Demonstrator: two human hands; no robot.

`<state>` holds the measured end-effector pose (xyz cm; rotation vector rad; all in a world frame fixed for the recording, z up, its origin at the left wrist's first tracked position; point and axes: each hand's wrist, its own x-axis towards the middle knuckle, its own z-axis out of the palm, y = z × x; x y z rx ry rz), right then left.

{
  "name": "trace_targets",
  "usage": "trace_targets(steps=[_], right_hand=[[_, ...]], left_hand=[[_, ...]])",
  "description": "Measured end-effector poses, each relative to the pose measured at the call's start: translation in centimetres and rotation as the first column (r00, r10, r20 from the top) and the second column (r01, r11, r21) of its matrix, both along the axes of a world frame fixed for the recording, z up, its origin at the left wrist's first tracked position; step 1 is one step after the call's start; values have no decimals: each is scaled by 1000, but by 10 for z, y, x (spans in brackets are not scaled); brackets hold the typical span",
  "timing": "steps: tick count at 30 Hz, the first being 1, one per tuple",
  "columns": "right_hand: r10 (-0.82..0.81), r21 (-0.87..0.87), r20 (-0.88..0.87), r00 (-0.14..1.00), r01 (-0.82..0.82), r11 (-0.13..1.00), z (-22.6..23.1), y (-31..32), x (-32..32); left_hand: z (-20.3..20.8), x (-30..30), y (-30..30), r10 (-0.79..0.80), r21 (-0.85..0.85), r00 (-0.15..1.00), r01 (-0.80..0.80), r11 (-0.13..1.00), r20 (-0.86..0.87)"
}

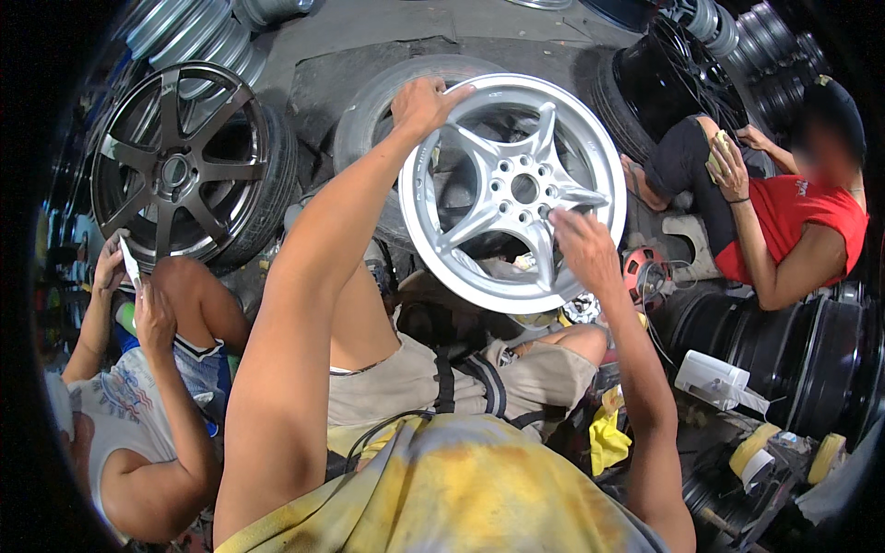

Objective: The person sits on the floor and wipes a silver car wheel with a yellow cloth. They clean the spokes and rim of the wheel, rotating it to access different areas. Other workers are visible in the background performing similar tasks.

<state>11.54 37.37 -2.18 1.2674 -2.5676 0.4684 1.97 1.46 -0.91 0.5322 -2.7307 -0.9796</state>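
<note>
A silver alloy wheel rim (417, 198) with star-shaped spokes and several bolt holes round its hub stands tilted in front of me. My left hand (424, 109) grips its upper left edge, with the thumb stretched along the lip. Over the spokes right of the hub is my right hand (587, 247), slightly blurred. Its fingers are bent together against the metal near a bolt hole; whatever they may hold is too small to make out. Behind the rim lies a grey tire (364, 138), partly covered by it.
A dark wheel (175, 170) on a tire stands at left; a person there holds a white strip (130, 261). At right, a person in a red shirt (811, 217) holds a yellowish pad (717, 155). Black rims (784, 355), a yellow cloth (608, 442) and a white box-shaped device (712, 376) lie nearby.
</note>
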Motion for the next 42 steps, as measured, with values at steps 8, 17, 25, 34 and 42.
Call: trace_targets(steps=[8, 17, 25, 34, 42], right_hand=[[115, 65, 49, 992, -118, 991, 13, 6, -2], [41, 188, 18, 999, -43, 981, 33, 29, -45], [-66, 14, -2, 998, 66, 998, 40, 47, -24], [12, -96, 263, 965, 14, 995, 7, 2, 13], [-53, -142, 273, 961, 95, 985, -5, -4, 25]], left_hand=[[0, -1, -2, -23, 18, 999, 22, 1000, 44], [-7, -4, -5, -41, -41, 999, 41, 998, 3], [-4, -3, -3, -47, -18, 999, 47, 999, 9], [-25, -13, -6, -18, -80, 997, 12, 997, -80], [-3, -1, -4, -53, 40, 997, 51, 998, 54]])
